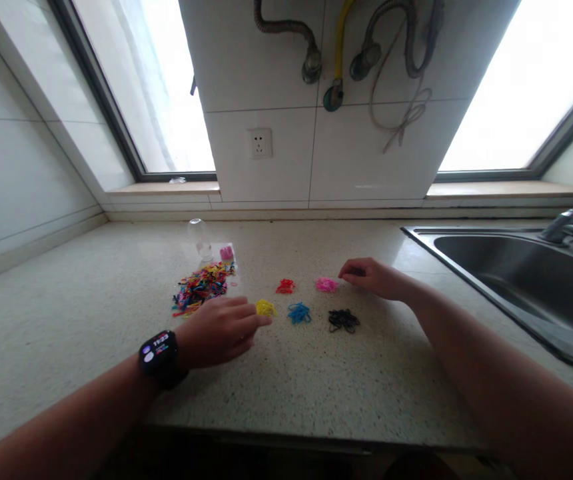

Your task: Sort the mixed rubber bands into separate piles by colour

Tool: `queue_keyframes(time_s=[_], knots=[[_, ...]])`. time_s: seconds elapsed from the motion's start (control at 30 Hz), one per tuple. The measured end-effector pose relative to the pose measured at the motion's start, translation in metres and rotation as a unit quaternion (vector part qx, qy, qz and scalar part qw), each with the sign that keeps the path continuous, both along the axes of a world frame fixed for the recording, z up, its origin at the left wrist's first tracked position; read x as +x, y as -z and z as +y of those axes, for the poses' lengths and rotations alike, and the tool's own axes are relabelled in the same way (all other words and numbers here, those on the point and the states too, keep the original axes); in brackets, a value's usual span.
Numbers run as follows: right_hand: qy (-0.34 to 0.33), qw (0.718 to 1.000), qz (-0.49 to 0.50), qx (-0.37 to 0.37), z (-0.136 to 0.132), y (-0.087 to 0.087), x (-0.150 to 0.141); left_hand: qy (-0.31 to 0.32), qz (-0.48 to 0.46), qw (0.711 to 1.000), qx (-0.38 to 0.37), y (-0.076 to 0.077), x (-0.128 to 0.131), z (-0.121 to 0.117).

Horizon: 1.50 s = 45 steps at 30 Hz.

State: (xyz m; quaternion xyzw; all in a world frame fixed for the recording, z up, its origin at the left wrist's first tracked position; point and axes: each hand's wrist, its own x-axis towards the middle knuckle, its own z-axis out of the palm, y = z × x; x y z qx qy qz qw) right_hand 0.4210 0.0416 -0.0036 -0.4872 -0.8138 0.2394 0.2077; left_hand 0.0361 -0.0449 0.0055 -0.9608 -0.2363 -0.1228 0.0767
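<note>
Pink bands [326,285] lie just left of the right hand [370,276], fingers curled. The left hand [221,330], fingers loosely bent, is beside yellow bands [266,308] (whether either grips anything, I cannot tell).

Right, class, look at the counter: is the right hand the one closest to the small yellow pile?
No, the left hand is at the yellow pile, while the right hand is beside the pink pile.

Yellow bands [267,307] — partly behind left fingers [247,324], sink [496,267] — cut off at right
</note>
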Motion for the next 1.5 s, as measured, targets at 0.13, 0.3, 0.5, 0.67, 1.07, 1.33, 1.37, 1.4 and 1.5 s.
queue_keyframes(time_s=[0.13, 0.3, 0.5, 0.67, 1.07, 1.33, 1.37, 1.4, 1.5], knots=[[0.036, 0.999, 0.001, 0.000, 0.009, 0.006, 0.011, -0.118, -0.075, 0.989, 0.038, -0.009, -0.033, 0.032], [0.031, 0.999, -0.006, -0.005, 0.011, 0.006, 0.013, -0.258, -0.139, 0.956, 0.001, -0.001, -0.082, 0.070], [0.029, 0.999, -0.015, -0.014, 0.013, 0.007, 0.013, -0.288, -0.150, 0.940, -0.102, 0.011, -0.114, 0.086], [0.034, 0.999, -0.018, -0.022, 0.015, 0.009, 0.015, -0.292, -0.146, 0.938, -0.119, 0.010, -0.117, 0.086], [0.032, 0.999, -0.021, -0.021, 0.018, 0.013, 0.017, -0.302, -0.217, 0.919, -0.130, 0.008, -0.118, 0.086], [0.029, 0.999, -0.030, -0.025, 0.017, 0.011, 0.016, -0.286, -0.340, 0.868, -0.220, -0.001, -0.102, 0.081], [0.030, 0.999, -0.029, -0.027, 0.016, 0.011, 0.015, -0.282, -0.357, 0.859, -0.235, -0.002, -0.098, 0.079], [0.030, 0.999, -0.027, -0.030, 0.015, 0.010, 0.015, -0.277, -0.375, 0.849, -0.247, -0.003, -0.094, 0.077], [0.028, 0.999, -0.023, -0.030, 0.014, 0.008, 0.012, -0.263, -0.424, 0.823, -0.271, -0.003, -0.079, 0.072]])
